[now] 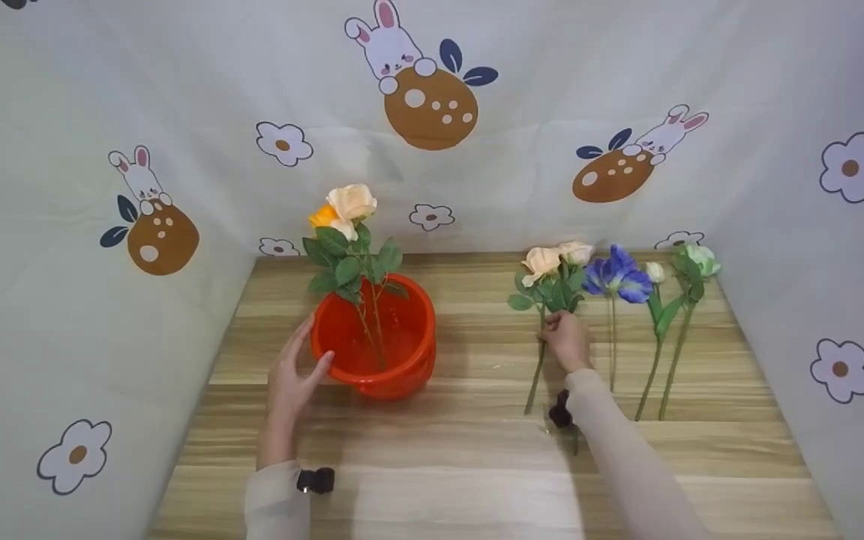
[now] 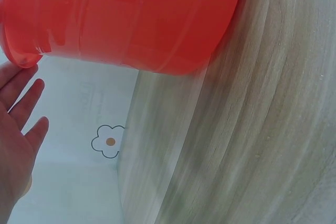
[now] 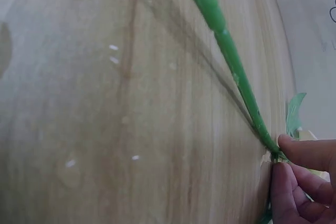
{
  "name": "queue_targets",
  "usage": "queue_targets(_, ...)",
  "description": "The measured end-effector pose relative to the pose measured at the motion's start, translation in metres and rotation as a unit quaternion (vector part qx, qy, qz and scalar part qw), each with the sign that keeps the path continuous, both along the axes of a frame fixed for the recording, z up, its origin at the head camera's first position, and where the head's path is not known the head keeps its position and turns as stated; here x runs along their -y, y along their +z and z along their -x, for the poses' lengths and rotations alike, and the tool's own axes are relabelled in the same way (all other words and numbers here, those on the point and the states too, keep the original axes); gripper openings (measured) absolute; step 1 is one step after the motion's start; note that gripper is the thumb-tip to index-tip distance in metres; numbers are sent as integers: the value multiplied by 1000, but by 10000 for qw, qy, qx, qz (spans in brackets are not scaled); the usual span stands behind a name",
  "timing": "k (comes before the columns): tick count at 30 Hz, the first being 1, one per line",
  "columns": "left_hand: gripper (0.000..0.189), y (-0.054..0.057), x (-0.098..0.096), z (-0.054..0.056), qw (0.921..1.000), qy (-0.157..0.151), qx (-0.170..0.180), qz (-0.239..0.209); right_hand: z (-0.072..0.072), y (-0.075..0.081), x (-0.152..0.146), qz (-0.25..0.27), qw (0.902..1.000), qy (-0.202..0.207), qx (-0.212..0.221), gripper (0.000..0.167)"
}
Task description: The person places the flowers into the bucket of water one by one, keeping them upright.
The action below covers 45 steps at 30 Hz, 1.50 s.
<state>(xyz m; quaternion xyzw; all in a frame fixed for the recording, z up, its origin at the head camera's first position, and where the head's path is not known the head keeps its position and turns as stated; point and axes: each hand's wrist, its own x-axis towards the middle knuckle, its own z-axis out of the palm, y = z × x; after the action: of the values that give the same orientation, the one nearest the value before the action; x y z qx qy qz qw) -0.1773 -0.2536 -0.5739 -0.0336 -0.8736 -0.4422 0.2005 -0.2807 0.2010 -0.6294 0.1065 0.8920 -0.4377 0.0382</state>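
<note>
A red bucket (image 1: 404, 384) stands on the left of the wooden table, with peach and orange roses (image 1: 352, 201) upright inside it. My left hand (image 1: 291, 379) rests against the bucket's left rim, its fingers fairly straight; the left wrist view shows fingertips right at the rim. On the right, my right hand (image 1: 568, 341) is over two peach roses (image 1: 542, 262) lying on the table. Thumb and fingers pinch a green stem (image 3: 231, 56) in the right wrist view, whose lower end slants up from the tabletop. The hand partly hides the rose stems in the head view.
Right of the roses lie a blue-purple flower (image 1: 618, 276), a white tulip-like bud (image 1: 655, 272) and a pale green flower (image 1: 700, 260), stems toward me. Patterned cloth walls (image 1: 529, 172) enclose the wooden table (image 1: 462, 450) at the back and sides.
</note>
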Motion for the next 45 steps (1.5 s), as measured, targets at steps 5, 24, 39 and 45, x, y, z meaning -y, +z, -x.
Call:
queue_targets(5, 61, -1, -1, -1, 10000, -16, -54, -34, -1, 1, 2, -188, 9998, -7, 96, 24)
queue_targets(24, 63, 2, -1, -2, 9998, -22, 173, -113, -2, 3, 9, 2064, 9764, -388, 509, 37)
queue_targets(39, 64, -1, 0, -1, 9998, 18, 84, -156, -2, 32, 17, 2900, 9547, -319, 587, 39)
queue_targets(45, 64, 0, -1, -1, 9999, 17, 25, -110, -3, 48, 20, 3019, 9522, -282, 371, 40)
